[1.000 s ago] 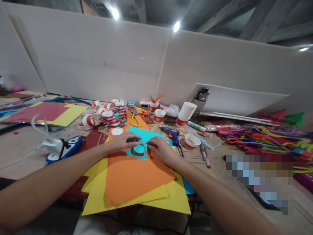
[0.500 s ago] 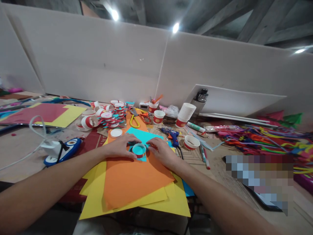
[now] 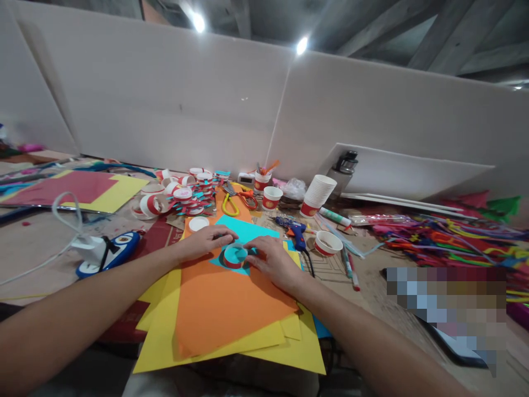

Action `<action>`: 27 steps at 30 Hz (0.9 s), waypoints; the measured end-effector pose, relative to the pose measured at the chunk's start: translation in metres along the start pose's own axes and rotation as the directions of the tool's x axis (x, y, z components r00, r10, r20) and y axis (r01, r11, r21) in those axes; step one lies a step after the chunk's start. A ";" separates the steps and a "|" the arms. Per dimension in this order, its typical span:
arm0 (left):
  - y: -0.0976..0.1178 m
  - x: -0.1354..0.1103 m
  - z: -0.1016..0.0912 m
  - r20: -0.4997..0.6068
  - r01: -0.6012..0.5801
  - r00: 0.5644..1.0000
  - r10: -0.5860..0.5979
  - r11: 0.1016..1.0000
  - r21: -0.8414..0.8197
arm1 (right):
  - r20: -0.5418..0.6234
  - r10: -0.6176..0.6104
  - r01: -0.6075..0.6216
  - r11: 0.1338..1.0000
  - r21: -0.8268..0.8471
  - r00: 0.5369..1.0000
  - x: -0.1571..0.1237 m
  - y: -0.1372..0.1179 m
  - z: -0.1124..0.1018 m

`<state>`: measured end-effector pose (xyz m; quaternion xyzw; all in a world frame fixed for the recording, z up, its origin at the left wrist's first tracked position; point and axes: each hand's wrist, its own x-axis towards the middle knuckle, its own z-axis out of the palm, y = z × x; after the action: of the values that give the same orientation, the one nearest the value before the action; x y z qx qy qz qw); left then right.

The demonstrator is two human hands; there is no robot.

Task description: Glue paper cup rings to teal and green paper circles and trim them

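A red-and-white paper cup ring (image 3: 235, 257) stands on a turquoise paper sheet (image 3: 247, 232) that lies on orange paper (image 3: 225, 303) over yellow sheets (image 3: 165, 336). My left hand (image 3: 206, 241) rests on the turquoise sheet at the ring's left, fingers bent and pressing down by its rim. My right hand (image 3: 270, 261) lies at the ring's right, fingertips pinched against its rim. What the fingers hold, if anything beyond the ring, is too small to make out.
Behind lie a heap of cut cup rings (image 3: 182, 196), scissors (image 3: 233, 201), a stack of paper cups (image 3: 316, 194), a blue glue gun (image 3: 296, 231), an open cup (image 3: 328, 242) and pens (image 3: 351, 267). Pipe cleaners (image 3: 446, 242) fill the right; a charger and cable (image 3: 88, 245) sit left.
Both hands stay at the cup ring and shift slightly around its rim. The view has moved a little; the papers keep their place.
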<state>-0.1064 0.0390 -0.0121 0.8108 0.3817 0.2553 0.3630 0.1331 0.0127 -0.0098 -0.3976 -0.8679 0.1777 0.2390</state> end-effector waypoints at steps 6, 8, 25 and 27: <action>0.000 0.001 -0.007 0.064 0.058 0.996 -0.054 0.997 -0.055 | -0.036 -0.002 0.003 1.000 0.030 0.999 0.003 0.002 0.001; -0.003 0.001 -0.007 0.089 0.043 0.995 -0.039 0.998 -0.040 | -0.069 -0.025 0.028 0.998 0.051 0.997 0.003 0.004 0.000; 0.003 0.000 -0.002 0.093 -0.084 0.993 0.073 0.989 0.125 | -0.046 -0.044 0.045 0.999 0.030 0.998 0.002 0.006 0.001; 0.002 0.000 -0.001 0.095 -0.092 0.992 0.080 0.988 0.126 | -0.043 -0.043 0.044 0.999 0.024 0.998 0.002 0.006 0.001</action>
<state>-0.1065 0.0389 -0.0100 0.8592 0.3455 0.2087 0.3145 0.1349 0.0181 -0.0131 -0.3795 -0.8688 0.1747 0.2659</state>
